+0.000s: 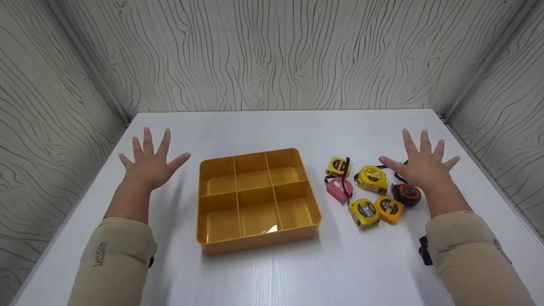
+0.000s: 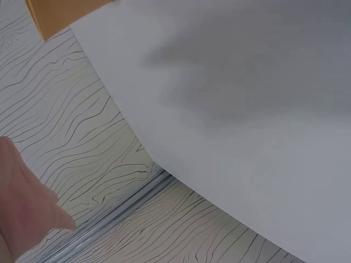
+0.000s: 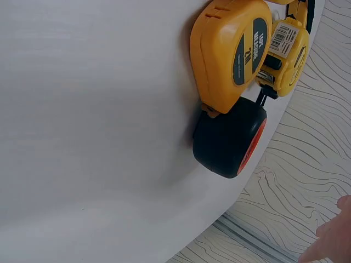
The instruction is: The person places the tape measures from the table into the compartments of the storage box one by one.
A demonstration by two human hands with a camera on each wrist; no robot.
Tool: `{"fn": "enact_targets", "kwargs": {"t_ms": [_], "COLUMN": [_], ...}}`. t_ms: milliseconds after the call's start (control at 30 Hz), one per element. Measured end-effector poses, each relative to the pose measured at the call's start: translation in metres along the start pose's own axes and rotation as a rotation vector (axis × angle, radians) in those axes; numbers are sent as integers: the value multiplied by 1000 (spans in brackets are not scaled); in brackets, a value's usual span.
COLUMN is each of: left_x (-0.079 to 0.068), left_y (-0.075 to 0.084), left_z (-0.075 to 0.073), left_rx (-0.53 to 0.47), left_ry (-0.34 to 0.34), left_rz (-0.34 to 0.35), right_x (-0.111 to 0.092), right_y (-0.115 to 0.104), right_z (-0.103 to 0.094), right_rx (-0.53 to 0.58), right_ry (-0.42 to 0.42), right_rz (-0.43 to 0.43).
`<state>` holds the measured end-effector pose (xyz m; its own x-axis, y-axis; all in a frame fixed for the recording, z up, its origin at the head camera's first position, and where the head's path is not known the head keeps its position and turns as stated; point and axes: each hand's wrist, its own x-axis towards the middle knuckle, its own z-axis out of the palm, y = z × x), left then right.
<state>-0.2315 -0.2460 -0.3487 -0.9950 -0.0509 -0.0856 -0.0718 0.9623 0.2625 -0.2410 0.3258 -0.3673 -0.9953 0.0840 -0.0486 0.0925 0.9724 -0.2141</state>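
Observation:
Fingers spread wide, my left hand [image 1: 148, 168] is held above the table to the left of a yellow-brown tray [image 1: 259, 242] with six compartments split by thin walls. My right hand [image 1: 429, 168] is likewise spread and holds nothing, overlapping the far right of a group of tape measures in the head view. Nearest to it are a black and orange tape measure [image 1: 406, 194] and a large yellow one [image 1: 372, 178]. Around them lie an orange-yellow tape measure [image 1: 389, 209], a yellow one [image 1: 364, 212], a pink one [image 1: 339, 189] and a small yellow one [image 1: 338, 166].
The white table [image 1: 263, 280] ends at a wood-grain patterned back panel [image 1: 272, 55], with similar panels on both sides. Black wrist straps hang from some of the tape measures; one strap [image 1: 344, 182] lies across the pink one. The tray's compartments hold nothing.

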Motion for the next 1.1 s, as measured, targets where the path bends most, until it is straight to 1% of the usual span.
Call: {"fn": "enact_targets", "kwargs": {"t_ms": [100, 233, 367, 467, 567, 700, 867, 1000, 1100], "left_x": [0, -2, -4, -4, -5, -6, -9, -11, -13], "left_y": [2, 2, 2, 1, 0, -2, -2, -1, -1], "left_z": [-1, -3, -4, -4, -3, -1, 2, 6, 8], "left_rx": [-41, -122, -188, -240, -320, -416, -453, -472, -506], "left_ry": [-1, -13, -28, -49, -63, -71, -106, -147, -179], "left_rz": [-2, -24, -36, -27, -5, 4, -23, -44, -51], "right_x": [0, 1, 2, 2, 1, -1, -1, -3, -5], "right_y": [-4, -10, -16, -21, -27, -37, -48, -56, -64], "right_z": [0, 1, 3, 4, 5, 6, 7, 10, 14], "right_rx": [1, 10, 18, 41, 76, 133, 206, 238, 256], "right_ry": [12, 38, 46, 42, 43, 36, 9, -24, -62], "right_rz": [-10, -25, -38, -54, -70, -78, -83, -115, -143]}}
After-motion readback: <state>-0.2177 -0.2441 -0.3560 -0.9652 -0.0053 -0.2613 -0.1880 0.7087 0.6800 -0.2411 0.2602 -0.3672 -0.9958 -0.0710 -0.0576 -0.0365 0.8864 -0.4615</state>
